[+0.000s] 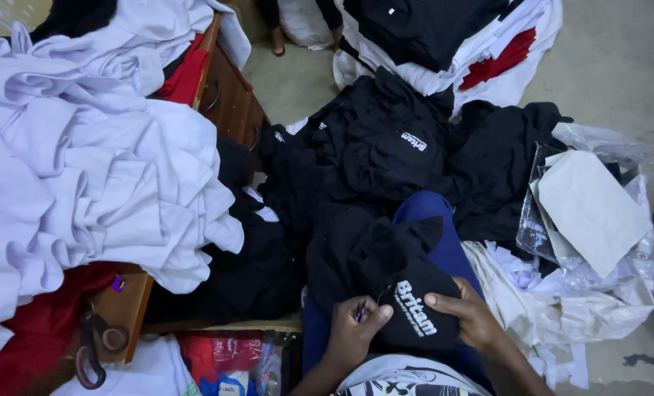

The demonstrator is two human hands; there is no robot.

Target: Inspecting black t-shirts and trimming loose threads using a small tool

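A black garment (385,264) with white lettering lies over my lap. My left hand (352,330) pinches a small purple tool against its fabric, beside the lettering. My right hand (470,315) grips the same garment from the right, its thumb lying on the cloth. Both hands are near the bottom middle of the view.
A big heap of white garments (85,161) covers a wooden table (125,308) at left, where scissors (96,348) lie near the front edge. More black garments (385,147) are piled on the floor ahead. Clear plastic bags and white card (591,205) lie at right.
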